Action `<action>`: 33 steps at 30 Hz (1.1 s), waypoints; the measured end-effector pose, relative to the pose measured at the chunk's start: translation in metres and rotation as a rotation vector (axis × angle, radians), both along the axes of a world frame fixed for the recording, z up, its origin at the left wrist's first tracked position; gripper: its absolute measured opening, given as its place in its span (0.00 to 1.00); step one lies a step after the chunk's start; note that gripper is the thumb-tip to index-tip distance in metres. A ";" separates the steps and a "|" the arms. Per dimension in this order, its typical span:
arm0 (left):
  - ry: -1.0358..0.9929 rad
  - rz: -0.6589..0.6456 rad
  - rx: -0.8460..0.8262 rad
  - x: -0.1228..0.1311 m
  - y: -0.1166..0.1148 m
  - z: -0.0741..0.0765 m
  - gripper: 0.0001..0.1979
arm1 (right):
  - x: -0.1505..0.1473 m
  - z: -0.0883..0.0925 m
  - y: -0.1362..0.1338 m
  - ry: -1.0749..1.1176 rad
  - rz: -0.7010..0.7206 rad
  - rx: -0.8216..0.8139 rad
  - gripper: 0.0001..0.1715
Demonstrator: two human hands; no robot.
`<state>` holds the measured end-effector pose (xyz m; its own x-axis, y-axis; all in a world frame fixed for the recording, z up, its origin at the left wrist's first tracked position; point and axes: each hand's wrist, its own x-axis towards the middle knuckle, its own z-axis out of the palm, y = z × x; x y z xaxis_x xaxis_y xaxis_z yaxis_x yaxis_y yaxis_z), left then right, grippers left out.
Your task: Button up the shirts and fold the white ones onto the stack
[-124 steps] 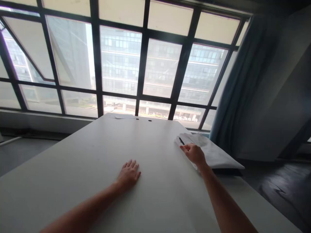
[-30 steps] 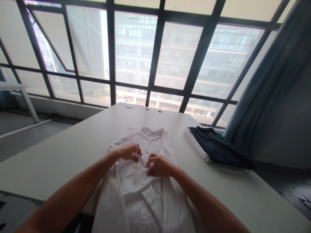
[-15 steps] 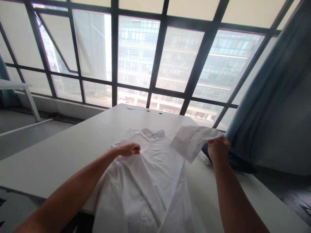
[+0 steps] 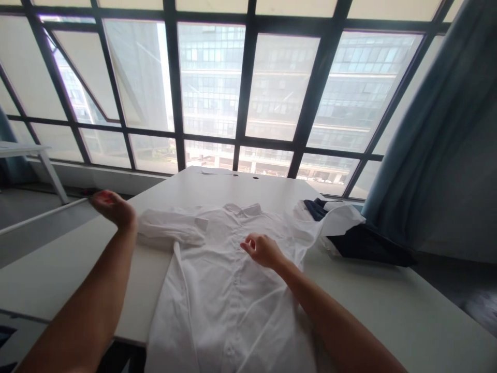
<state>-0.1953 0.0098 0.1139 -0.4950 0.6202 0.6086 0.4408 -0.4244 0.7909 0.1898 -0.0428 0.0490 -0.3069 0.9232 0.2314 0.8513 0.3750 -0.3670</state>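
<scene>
A white button-up shirt lies front up on the table, its collar pointing away from me and its lower part toward my body. My right hand is over the shirt's button strip, fingers loosely bent with a gap at the thumb; nothing shows in it. Out to the left, my left hand is raised near the table's edge, apart from the shirt, its fingers half curled and no cloth in them. Between that hand and the collar, the left-side sleeve is bunched. The right-side sleeve stretches over dark clothing.
Dark navy clothing is heaped at the right edge of the white table. A blue curtain hangs beyond it. Large windows line the far side. Another white table stands at the far left.
My right hand has let go of the right-side sleeve and moved left over the shirt's middle. My left hand has swung left, off the shirt. The left-side sleeve now shows spread out leftward.
</scene>
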 end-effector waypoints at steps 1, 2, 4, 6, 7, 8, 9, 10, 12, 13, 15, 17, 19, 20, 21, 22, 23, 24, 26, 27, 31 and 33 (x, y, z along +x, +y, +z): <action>0.008 0.093 0.079 0.014 0.001 -0.005 0.12 | -0.007 -0.004 -0.002 -0.024 -0.028 -0.022 0.20; 0.073 0.141 0.148 0.033 0.003 -0.012 0.08 | -0.014 -0.007 -0.003 -0.050 -0.053 -0.039 0.22; 0.323 -0.133 0.068 0.082 0.006 -0.032 0.05 | -0.023 -0.015 -0.005 -0.103 -0.089 -0.041 0.26; 0.663 -0.447 -0.030 0.130 0.005 -0.057 0.04 | -0.027 -0.021 -0.005 -0.145 -0.116 -0.031 0.24; 0.873 -0.590 -0.073 0.149 0.002 -0.069 0.07 | -0.027 -0.023 -0.005 -0.153 -0.129 -0.029 0.21; 1.008 -0.685 -0.127 0.164 -0.001 -0.079 0.10 | -0.026 -0.024 -0.003 -0.154 -0.144 -0.034 0.19; 1.095 -0.732 -0.179 0.175 -0.006 -0.087 0.11 | -0.024 -0.024 -0.002 -0.153 -0.159 -0.046 0.17; 1.149 -0.750 -0.222 0.182 -0.011 -0.093 0.12 | -0.021 -0.023 -0.001 -0.154 -0.168 -0.060 0.15; 1.182 -0.718 -0.281 0.189 -0.020 -0.096 0.14 | -0.017 -0.019 0.001 -0.171 -0.179 -0.084 0.13; 1.193 -0.688 -0.301 0.190 -0.025 -0.095 0.15 | -0.014 -0.016 0.001 -0.187 -0.176 -0.091 0.12; 1.219 -0.626 -0.341 0.193 -0.033 -0.088 0.16 | -0.011 -0.011 -0.001 -0.218 -0.150 -0.090 0.11; 1.225 -0.595 -0.386 0.197 -0.039 -0.083 0.15 | -0.010 -0.007 -0.006 -0.237 -0.121 -0.074 0.11; 1.200 -0.599 -0.415 0.201 -0.044 -0.080 0.13 | -0.010 -0.004 -0.011 -0.251 -0.102 -0.055 0.12; 1.182 -0.607 -0.420 0.203 -0.046 -0.080 0.11 | -0.010 -0.003 -0.013 -0.257 -0.099 -0.045 0.12; 1.166 -0.613 -0.422 0.204 -0.047 -0.080 0.10 | -0.010 -0.003 -0.014 -0.260 -0.095 -0.036 0.13; 1.154 -0.614 -0.418 0.205 -0.047 -0.081 0.10 | -0.010 -0.003 -0.015 -0.259 -0.090 -0.028 0.14; 1.147 -0.614 -0.410 0.205 -0.048 -0.081 0.10 | -0.010 -0.003 -0.015 -0.251 -0.084 -0.024 0.15; 1.147 -0.614 -0.401 0.206 -0.048 -0.082 0.10 | -0.010 -0.003 -0.015 -0.238 -0.076 -0.023 0.15; 1.155 -0.613 -0.382 0.206 -0.047 -0.083 0.12 | -0.009 -0.004 -0.012 -0.189 -0.054 -0.030 0.15; 1.159 -0.607 -0.375 0.206 -0.047 -0.084 0.12 | -0.008 -0.005 -0.010 -0.151 -0.046 -0.034 0.13; 1.110 -0.578 -0.355 0.207 -0.047 -0.084 0.11 | -0.005 -0.009 -0.003 0.121 -0.053 -0.159 0.10; 1.040 -0.584 -0.353 0.208 -0.047 -0.085 0.11 | -0.004 -0.010 -0.001 0.350 -0.066 -0.331 0.11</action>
<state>0.0123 -0.0369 0.0291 0.5270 0.7946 0.3014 0.7432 -0.6029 0.2901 0.1861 -0.0440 0.0389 -0.2015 0.9795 0.0011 0.6731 0.1394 -0.7263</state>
